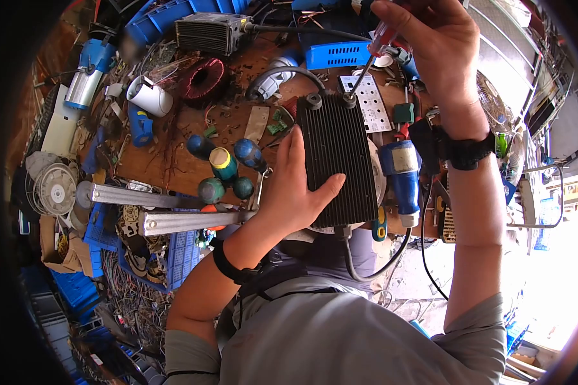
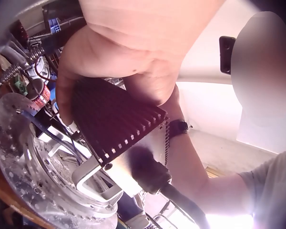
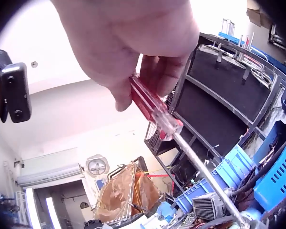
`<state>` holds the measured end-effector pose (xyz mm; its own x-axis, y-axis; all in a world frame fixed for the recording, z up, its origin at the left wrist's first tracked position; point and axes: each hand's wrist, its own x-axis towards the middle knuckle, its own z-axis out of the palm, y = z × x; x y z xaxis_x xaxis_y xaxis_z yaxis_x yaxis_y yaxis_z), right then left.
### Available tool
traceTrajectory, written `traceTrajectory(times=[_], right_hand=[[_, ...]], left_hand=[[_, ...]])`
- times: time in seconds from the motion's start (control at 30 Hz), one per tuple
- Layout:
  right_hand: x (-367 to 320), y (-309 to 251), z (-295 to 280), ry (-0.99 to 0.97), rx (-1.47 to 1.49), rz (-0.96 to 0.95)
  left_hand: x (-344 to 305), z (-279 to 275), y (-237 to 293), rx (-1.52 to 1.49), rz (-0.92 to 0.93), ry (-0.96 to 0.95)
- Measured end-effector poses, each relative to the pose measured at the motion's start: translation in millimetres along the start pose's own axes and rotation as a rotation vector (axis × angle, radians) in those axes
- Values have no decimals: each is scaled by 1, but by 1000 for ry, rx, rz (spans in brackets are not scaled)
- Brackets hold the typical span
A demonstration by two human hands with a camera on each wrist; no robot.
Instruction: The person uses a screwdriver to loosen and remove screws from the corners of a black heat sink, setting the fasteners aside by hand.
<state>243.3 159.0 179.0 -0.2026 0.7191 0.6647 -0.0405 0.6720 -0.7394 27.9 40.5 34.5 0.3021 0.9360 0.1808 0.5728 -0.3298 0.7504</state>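
Observation:
A black finned metal box (image 1: 337, 154) lies on a round metal piece, with cables at both ends. My left hand (image 1: 295, 186) rests across its fins, thumb spread over the top and fingers along the left edge; the left wrist view shows the hand (image 2: 128, 52) over the finned box (image 2: 109, 119). My right hand (image 1: 446, 58) grips the red, clear-handled screwdriver (image 1: 383, 40) above the far end. Its shaft reaches down to the cable fitting at the box's far right corner. In the right wrist view the fingers curl round the screwdriver handle (image 3: 152, 105).
Several screwdriver handles (image 1: 223, 164) stand left of my left hand. Two metal bars (image 1: 192, 222) jut out leftward. A blue power tool (image 1: 402, 179) is right of the box; a copper coil (image 1: 204, 81) and another finned unit (image 1: 209, 35) lie behind.

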Motion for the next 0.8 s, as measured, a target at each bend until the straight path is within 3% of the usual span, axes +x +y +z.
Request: traceTrajectory(times=[0.07,0.17,0.33,0.4,0.43,0.53,0.67,0.8], right_hand=[[0,-11,3,3,-74,20],[-1,-20,7,14,105,84],[-2,-9,6,-26,101,47],[-3,-6,12,28,-67,-136],[-3,-6,12,28,-66,-138],[-2,-9,9,65,-77,62],[-1,-22,21,132,48,68],[-2,-11,14,53,63,39]], left_hand=[[0,-1,0,-10,3,1],[0,0,-1,8,18,4],[0,0,-1,6,14,1],[0,1,-2,5,17,4],[0,1,-2,2,18,6],[1,-1,1,1,0,-6],[0,0,0,14,12,2],[-1,1,2,-40,-21,14]])
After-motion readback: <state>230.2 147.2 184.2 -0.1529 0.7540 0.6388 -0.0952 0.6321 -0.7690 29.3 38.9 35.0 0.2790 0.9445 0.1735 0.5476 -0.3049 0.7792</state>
